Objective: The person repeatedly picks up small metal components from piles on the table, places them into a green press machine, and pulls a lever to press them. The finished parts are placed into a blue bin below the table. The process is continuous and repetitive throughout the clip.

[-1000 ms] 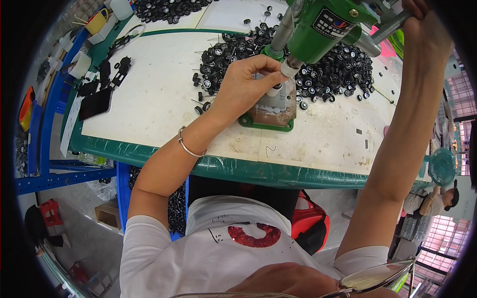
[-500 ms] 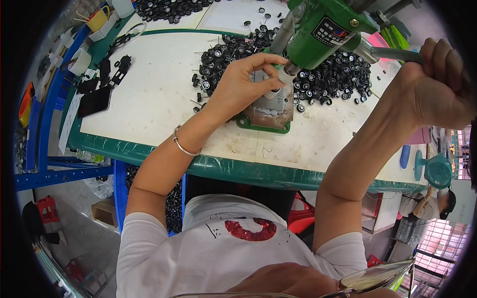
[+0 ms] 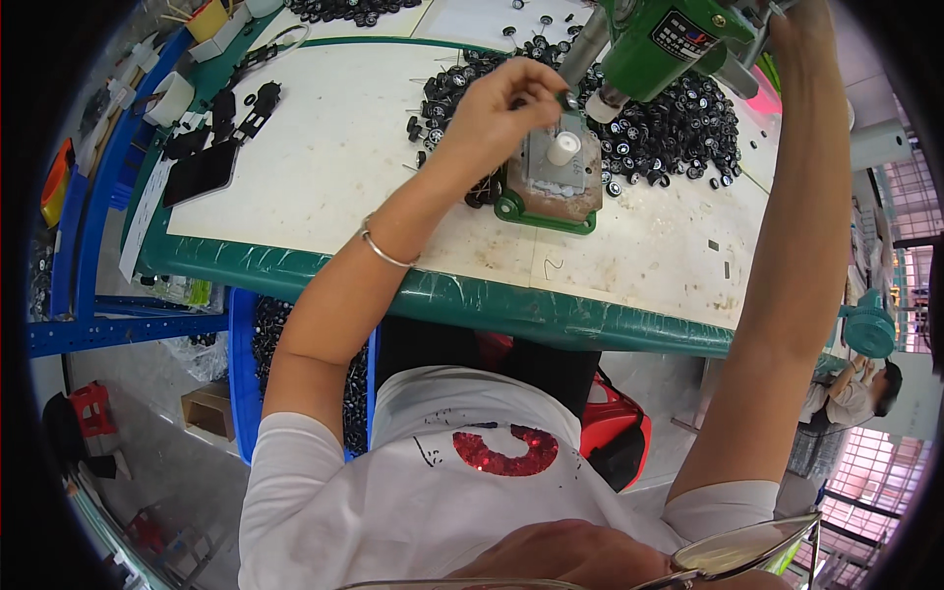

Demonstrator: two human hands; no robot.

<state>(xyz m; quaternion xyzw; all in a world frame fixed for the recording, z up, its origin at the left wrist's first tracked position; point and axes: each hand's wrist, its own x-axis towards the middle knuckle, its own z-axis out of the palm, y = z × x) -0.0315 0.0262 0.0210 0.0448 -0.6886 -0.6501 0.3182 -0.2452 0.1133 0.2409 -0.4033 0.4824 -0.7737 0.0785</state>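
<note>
A green hand press (image 3: 649, 49) stands on the worktable, its white-tipped ram (image 3: 603, 106) raised. Below the ram, a white round post (image 3: 563, 149) sits on the metal plate of the press base, with a gap between them. My left hand (image 3: 501, 106) is closed in a pinch behind the post, a small black wheel (image 3: 569, 99) with a silvery hub at its fingertips. At the upper right, my right hand (image 3: 801, 34) is raised high and closed on the press lever (image 3: 759, 41); the frame edge cuts part of it off.
Piled black wheels (image 3: 678, 133) surround the back of the press. A dark phone (image 3: 202, 174) and black plastic parts (image 3: 258, 108) lie at the left. A blue bin (image 3: 241, 393) of wheels stands below the table edge. Another person (image 3: 851, 393) is at the far right.
My right hand has gone up with the lever, and the ram has lifted off the post. My left hand has drawn back from the post, with a small wheel now showing at its fingertips.
</note>
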